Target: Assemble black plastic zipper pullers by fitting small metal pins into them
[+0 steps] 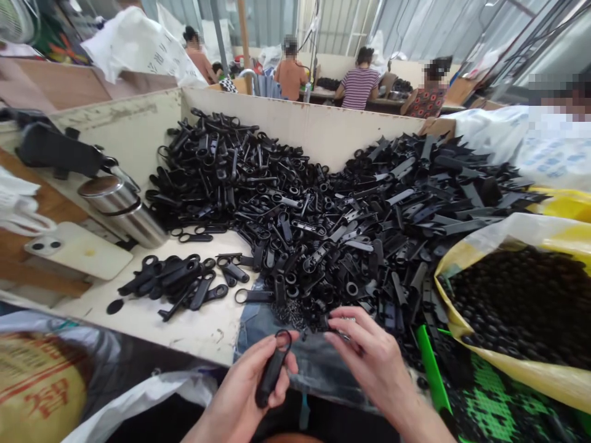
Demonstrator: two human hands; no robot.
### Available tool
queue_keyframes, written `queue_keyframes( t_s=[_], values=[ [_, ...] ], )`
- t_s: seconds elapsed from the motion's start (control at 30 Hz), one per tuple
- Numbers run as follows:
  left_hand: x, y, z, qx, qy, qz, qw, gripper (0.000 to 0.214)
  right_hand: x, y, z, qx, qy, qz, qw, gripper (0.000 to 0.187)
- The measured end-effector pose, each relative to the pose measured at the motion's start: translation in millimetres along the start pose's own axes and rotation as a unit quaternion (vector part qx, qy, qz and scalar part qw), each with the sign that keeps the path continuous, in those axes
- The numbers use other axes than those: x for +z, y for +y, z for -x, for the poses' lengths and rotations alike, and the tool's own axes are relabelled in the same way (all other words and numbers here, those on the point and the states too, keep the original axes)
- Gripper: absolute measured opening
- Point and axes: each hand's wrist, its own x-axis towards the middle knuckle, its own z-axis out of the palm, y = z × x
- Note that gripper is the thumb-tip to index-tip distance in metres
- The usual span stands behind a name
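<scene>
My left hand (252, 387) is closed round a black plastic piece with a ring at its top end (273, 368), held upright near the front edge of the table. My right hand (369, 354) hovers beside it with the fingers curled in a pinch over small black bits on a denim cloth (258, 323); what they grip is too small to make out. Just beyond both hands lies a big heap of black ringed plastic parts (295, 209). A small sorted bunch of the same parts (178, 280) rests to the left on the white table (138, 317).
A steel flask (122, 209) and a white phone (78, 249) sit at the left. A yellow bag of small black round pieces (521, 301) stands at the right, beside a green crate (484, 394). Sacks lie at the lower left. Several people sit with their backs turned behind the table's wall.
</scene>
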Motion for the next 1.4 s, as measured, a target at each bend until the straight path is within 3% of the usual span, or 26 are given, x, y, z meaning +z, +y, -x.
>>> queue_keyframes(
  t_s=[0.1, 0.2, 0.3, 0.4, 0.5, 0.63, 0.73, 0.9, 1.03, 1.17, 1.4],
  values=[
    [1.6, -9, 0, 0.022, 0.008, -0.032, 0.999, 0.047, 5, -23, 4, -0.024, -0.022, -0.092, 0.995, 0.012],
    [3.7, -14, 5, 0.020, 0.007, -0.064, 0.998, 0.052, 14, -36, 6, -0.026, -0.044, -0.117, 0.992, 0.009],
    [5.0, -14, 10, 0.019, 0.022, -0.088, 0.996, 0.062, 20, -38, 8, -0.017, -0.051, -0.112, 0.992, 0.019],
    [4.5, -14, 13, 0.025, 0.034, -0.107, 0.993, 0.072, 21, -35, 9, -0.052, -0.053, -0.087, 0.993, 0.025],
    [2.8, -14, 16, 0.034, 0.017, -0.140, 0.989, 0.064, 21, -34, 9, -0.076, -0.053, -0.075, 0.993, 0.023],
    [0.9, -12, 21, 0.029, 0.007, -0.208, 0.978, 0.036, 21, -34, 11, -0.090, -0.054, -0.054, 0.993, 0.023],
    [-1.9, -13, 21, 0.035, -0.017, -0.268, 0.963, 0.028, 21, -34, 13, -0.097, -0.062, -0.045, 0.992, 0.024],
    [-10.6, -26, 10, 0.073, 0.000, -0.370, 0.926, 0.057, 22, -35, 17, -0.112, -0.071, -0.033, 0.991, 0.028],
    [-7.7, -26, 10, 0.138, 0.025, -0.460, 0.877, 0.038, 24, -38, 22, -0.114, -0.069, -0.013, 0.991, 0.029],
    [1.6, -20, 19, 0.126, 0.030, -0.533, 0.836, 0.035, 24, -40, 28, -0.119, -0.075, -0.012, 0.990, 0.028],
    [-0.8, -25, 20, 0.128, 0.008, -0.558, 0.820, 0.033, 16, -42, 29, -0.111, -0.093, -0.054, 0.988, 0.026]
  ],
)
